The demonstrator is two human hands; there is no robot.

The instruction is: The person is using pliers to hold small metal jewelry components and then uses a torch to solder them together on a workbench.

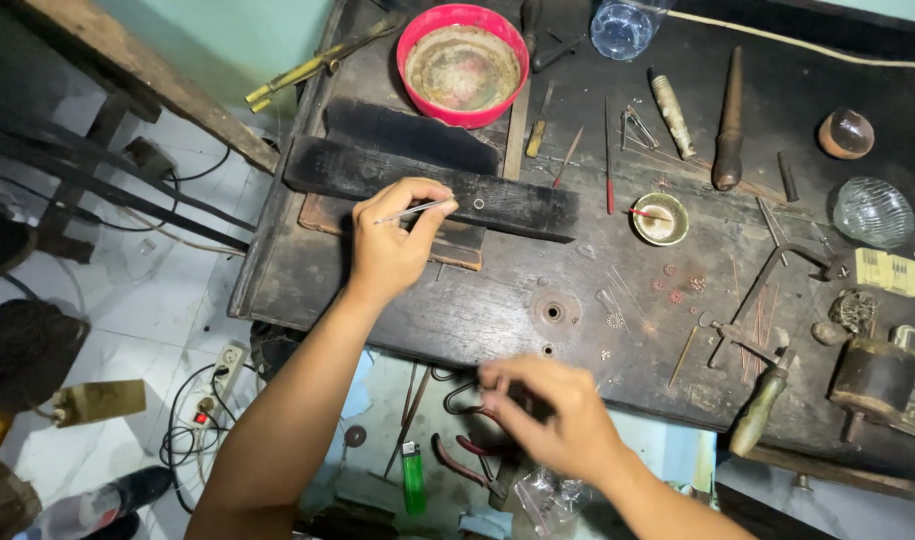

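Dark wooden workbench (458, 300), cluttered with small tools | black wooden block (498, 200) lying across bench | red bowl (463, 65) at far edge | left hand (393, 245) resting on block, pinching thin metal rod (413, 211) | right hand (553, 415) blurred at near edge, fingers bunched, grip unclear

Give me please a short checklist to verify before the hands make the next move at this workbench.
1. Left hand pinches the thin metal rod firmly: ok.
2. Rod tip lies over the dark wooden block: ok.
3. Right hand has a secure hold on something: cannot tell, it is blurred.
4. Small rings lie apart from both hands: ok.
5. Red bowl stands away from the bench edge: ok.
6. Green lighter lies below the bench, not on it: ok.
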